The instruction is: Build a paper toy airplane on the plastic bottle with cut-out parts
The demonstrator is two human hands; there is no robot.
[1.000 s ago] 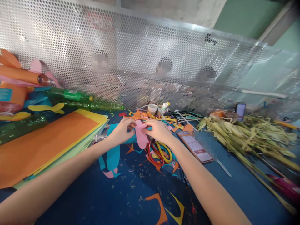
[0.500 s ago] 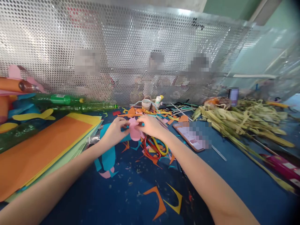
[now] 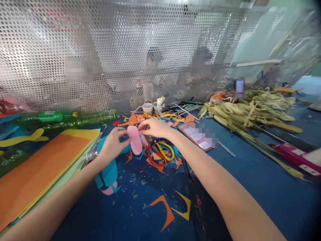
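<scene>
A rounded pink paper piece (image 3: 134,140) stands between my two hands over the blue table. My left hand (image 3: 112,142) pinches its left edge with bent fingers. The fingers of my right hand (image 3: 155,130) are closed at its upper right edge. Behind and below my left hand lie blue paper shapes (image 3: 110,172) and part of a bottle neck (image 3: 91,154). Just right of the pink piece are scissors with red and yellow handles (image 3: 164,154), among small paper scraps.
Stacked orange and yellow sheets (image 3: 50,170) and green bottles (image 3: 52,116) lie left. To the right are a phone (image 3: 197,135), dried husks (image 3: 250,112) and a magenta object (image 3: 296,157). A perforated metal screen (image 3: 125,50) stands behind.
The camera view has shifted, so the scene sits further left. The pink piece has turned and now shows more of its long face between my hands.
</scene>
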